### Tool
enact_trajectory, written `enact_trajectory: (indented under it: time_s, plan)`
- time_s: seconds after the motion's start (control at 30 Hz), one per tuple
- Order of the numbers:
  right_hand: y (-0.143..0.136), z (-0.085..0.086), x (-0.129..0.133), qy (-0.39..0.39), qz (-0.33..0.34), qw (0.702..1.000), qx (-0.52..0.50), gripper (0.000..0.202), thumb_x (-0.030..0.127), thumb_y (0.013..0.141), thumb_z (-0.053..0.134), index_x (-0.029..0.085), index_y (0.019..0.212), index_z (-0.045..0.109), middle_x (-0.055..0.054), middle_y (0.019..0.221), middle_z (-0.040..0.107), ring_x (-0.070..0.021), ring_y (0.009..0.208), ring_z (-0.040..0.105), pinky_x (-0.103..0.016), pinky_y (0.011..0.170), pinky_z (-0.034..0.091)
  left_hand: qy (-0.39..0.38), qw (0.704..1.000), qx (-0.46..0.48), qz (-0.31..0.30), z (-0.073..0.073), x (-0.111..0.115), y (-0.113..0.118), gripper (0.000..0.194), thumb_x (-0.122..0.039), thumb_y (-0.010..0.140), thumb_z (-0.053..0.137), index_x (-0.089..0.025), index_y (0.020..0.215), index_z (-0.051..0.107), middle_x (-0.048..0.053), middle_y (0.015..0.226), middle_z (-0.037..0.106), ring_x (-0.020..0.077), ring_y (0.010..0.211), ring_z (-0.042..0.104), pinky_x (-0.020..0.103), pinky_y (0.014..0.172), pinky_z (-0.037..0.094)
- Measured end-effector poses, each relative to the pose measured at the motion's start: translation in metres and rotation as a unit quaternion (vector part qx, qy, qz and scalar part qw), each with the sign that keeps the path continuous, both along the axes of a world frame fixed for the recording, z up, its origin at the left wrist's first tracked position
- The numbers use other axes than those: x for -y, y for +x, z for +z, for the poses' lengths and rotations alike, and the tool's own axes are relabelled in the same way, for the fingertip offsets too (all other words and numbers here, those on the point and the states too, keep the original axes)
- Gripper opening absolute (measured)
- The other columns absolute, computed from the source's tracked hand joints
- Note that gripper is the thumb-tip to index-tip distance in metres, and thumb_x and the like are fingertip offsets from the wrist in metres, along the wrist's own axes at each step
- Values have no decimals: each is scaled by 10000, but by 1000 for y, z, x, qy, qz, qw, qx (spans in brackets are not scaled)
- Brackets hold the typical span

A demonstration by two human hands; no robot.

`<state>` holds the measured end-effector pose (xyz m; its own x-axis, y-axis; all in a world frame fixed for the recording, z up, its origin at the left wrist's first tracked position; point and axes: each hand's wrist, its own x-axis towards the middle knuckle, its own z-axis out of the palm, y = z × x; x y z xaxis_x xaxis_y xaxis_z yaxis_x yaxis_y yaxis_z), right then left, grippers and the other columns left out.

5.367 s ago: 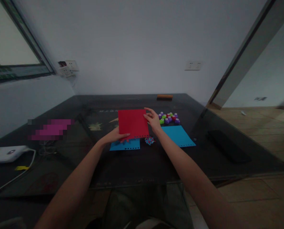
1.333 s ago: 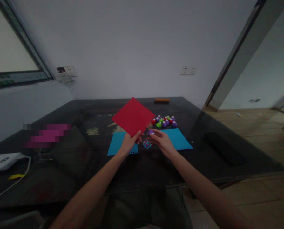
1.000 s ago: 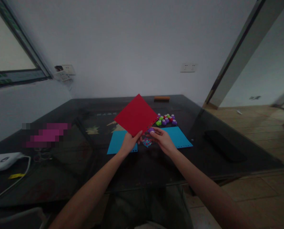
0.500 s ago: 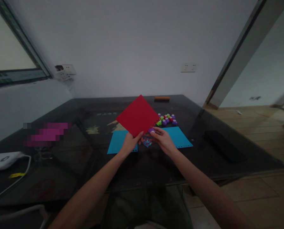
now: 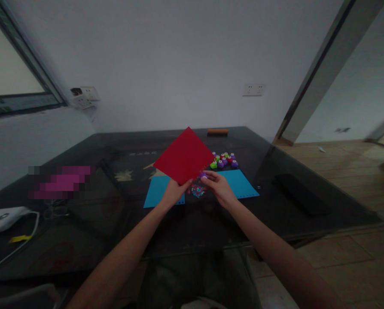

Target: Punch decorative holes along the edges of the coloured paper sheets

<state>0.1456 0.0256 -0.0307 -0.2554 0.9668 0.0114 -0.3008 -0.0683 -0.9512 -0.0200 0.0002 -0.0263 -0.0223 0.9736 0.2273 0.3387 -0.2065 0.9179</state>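
A red sheet of paper (image 5: 184,156) is held up above the table, turned like a diamond, with small holes along its lower right edge. My left hand (image 5: 175,191) grips its bottom corner. My right hand (image 5: 220,185) is closed on a small purple punch (image 5: 202,175) at the sheet's lower right edge. Below and between the hands lies a pile of small colored paper bits (image 5: 198,191). One blue sheet (image 5: 155,191) lies under my left hand, and another blue sheet (image 5: 242,183) lies to the right of my right hand.
Several purple, green and red punches (image 5: 224,161) stand behind the right blue sheet. A brown roll (image 5: 217,132) lies at the table's back edge. On the right is a long black object (image 5: 301,195); at the left, a white device (image 5: 5,218) with a cable.
The camera view has shifted slightly. Both hands keep hold of the red sheet and the purple punch, and the sheet looks slightly lower at its right edge.
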Motion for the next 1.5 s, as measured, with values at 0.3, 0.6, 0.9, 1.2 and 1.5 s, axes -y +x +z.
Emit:
enact_trajectory:
  time_s: [0.3, 0.6, 0.9, 1.2, 1.5]
  plan:
    - [0, 1, 0, 17, -5, 1000, 13, 385, 326, 560, 772, 226, 906, 638, -32, 896, 667, -196, 805, 621, -304, 645, 486, 6, 1000, 0, -9, -1, 0, 0, 212, -361, 782, 539, -173, 727, 622, 22, 537, 615, 158, 498, 556, 277, 573, 465]
    - [1, 0, 0, 19, 5, 1000, 8, 372, 333, 567, 770, 232, 902, 642, -33, 903, 668, -188, 790, 624, -292, 624, 491, 5, 1000, -2, -13, 3, 2, 1, 215, -341, 788, 529, -159, 748, 636, 14, 520, 598, 154, 502, 546, 271, 576, 455]
    - [1, 0, -1, 11, -1, 1000, 2, 373, 326, 554, 779, 234, 888, 643, -29, 893, 671, -191, 787, 630, -309, 652, 489, 4, 1000, 12, -16, 2, 2, 1, 203, -344, 784, 537, -178, 713, 630, 10, 528, 600, 150, 493, 543, 270, 578, 450]
    - [2, 1, 0, 15, 10, 1000, -1, 364, 319, 570, 771, 228, 901, 650, -28, 888, 674, -179, 774, 626, -281, 629, 472, 22, 1000, 18, -15, 5, 4, 2, 227, -351, 795, 523, -174, 695, 624, 13, 545, 606, 146, 482, 534, 272, 579, 444]
    - [1, 1, 1, 13, 10, 1000, -13, 389, 320, 557, 776, 222, 910, 647, -36, 909, 673, -173, 759, 624, -271, 611, 466, 16, 1000, 7, -14, 7, 6, 3, 225, -351, 791, 526, -168, 691, 611, 5, 510, 577, 152, 495, 544, 266, 571, 443]
